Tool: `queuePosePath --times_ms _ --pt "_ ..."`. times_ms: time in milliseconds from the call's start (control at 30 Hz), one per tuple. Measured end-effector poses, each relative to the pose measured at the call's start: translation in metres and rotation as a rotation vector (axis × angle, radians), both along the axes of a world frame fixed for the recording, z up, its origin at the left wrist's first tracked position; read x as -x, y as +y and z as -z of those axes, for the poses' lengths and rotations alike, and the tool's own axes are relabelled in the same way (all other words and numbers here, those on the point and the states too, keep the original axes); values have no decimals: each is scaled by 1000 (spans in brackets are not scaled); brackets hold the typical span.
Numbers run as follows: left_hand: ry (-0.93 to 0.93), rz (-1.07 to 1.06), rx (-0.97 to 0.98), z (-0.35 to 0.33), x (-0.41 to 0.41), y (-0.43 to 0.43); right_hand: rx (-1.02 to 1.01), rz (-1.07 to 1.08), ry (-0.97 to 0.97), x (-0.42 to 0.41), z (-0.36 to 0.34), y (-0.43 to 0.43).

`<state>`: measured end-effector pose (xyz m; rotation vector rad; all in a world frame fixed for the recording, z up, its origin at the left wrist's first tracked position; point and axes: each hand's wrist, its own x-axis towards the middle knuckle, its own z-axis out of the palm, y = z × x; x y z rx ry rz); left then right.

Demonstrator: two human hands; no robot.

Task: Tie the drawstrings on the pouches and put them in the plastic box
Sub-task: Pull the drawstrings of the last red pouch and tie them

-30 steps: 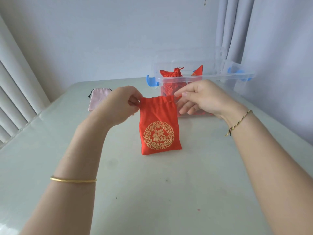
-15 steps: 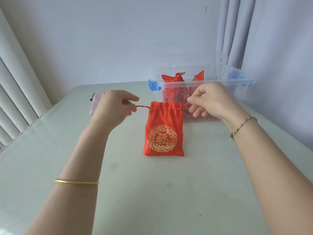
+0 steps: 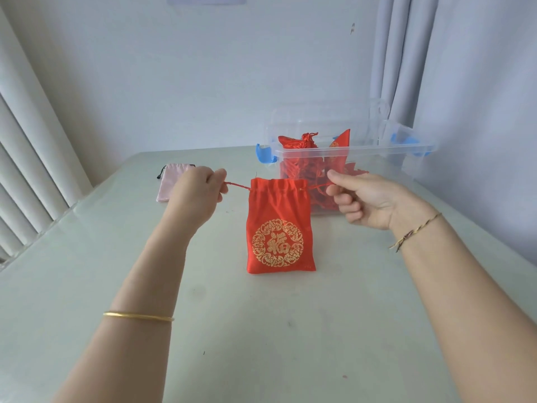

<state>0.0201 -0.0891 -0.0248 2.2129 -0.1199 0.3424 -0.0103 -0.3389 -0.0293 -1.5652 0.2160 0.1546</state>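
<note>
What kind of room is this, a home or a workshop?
Most likely a plain room in a home: a pale table against a bare white wall, grey curtains on the right and vertical blinds on the left. The only work gear is a clear plastic box of red pouches.

One gold character [image 3: 276,243], 福, stands inside a round gold ornament [image 3: 259,231] on the front of the red pouch [image 3: 279,203]; gold print [image 3: 334,144] on a pouch [image 3: 342,138] in the plastic box [image 3: 377,148] is unreadable.
</note>
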Motion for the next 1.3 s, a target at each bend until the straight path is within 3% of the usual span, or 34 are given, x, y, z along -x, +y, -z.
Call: queuePosePath --times_ms 67,133,233,367,467,600,700,833,1033,1300 --pt "160 24 303 0 -1 0 -281 -58 92 -3 2 -3" --pt "400 124 738 0 -2 2 -519 -130 135 -5 3 -4" --pt "617 239 1247 2 -5 5 -769 -217 116 -5 7 -5" --pt "586 206 1632 1 -8 4 -901 -183 78 -9 8 -12" --pt "517 142 1772 -2 -10 4 -926 -73 56 -9 6 -14" --pt "397 150 1712 -5 -11 2 -786 117 38 -9 3 -7" --pt "260 288 1501 -12 -4 -3 -587 168 -37 -3 -8 -2" --pt "162 451 1118 -27 17 -21 -298 143 -293 8 -30 16" --pt "208 595 901 -35 36 -32 85 109 -610 29 -47 53" --pt "197 669 590 -36 43 -34 269 98 -789 37 -50 63"
